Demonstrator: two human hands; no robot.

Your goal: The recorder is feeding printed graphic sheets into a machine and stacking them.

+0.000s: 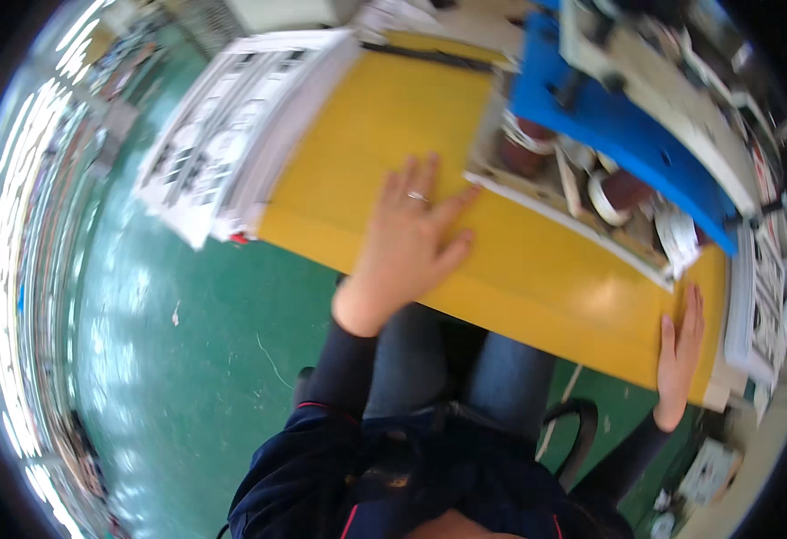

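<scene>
A green floor (pixel 169 359) spreads beneath everything, and over it stands a yellow worktop (pixel 537 287), set at a slant, with the seated person's legs partly under its near edge. A blue panel (pixel 618 135) juts over the worktop's far right part, below a pale beam (pixel 681 108). A thick stack of printed sheets (pixel 241 117) covers the left end; a second paper stack (pixel 757 296) sits at the right end. Between the stacks, right of the middle, the shallow tray (pixel 573 229) lies on the worktop, partly under the panel and nearest to both hands. The left grip (pixel 402 242) is released, its fingers spread palm down over the yellow surface, the index fingertip just beside the tray's left corner; whether they touch cannot be told. The right grip (pixel 682 346) is also released, fingers extended along the worktop's right end, near the tray's right corner. Inside the tray are brown containers (pixel 622 193) with white bands and a pale narrow strip (pixel 568 180). Smallest is a ring (pixel 417 196) on a left finger.
</scene>
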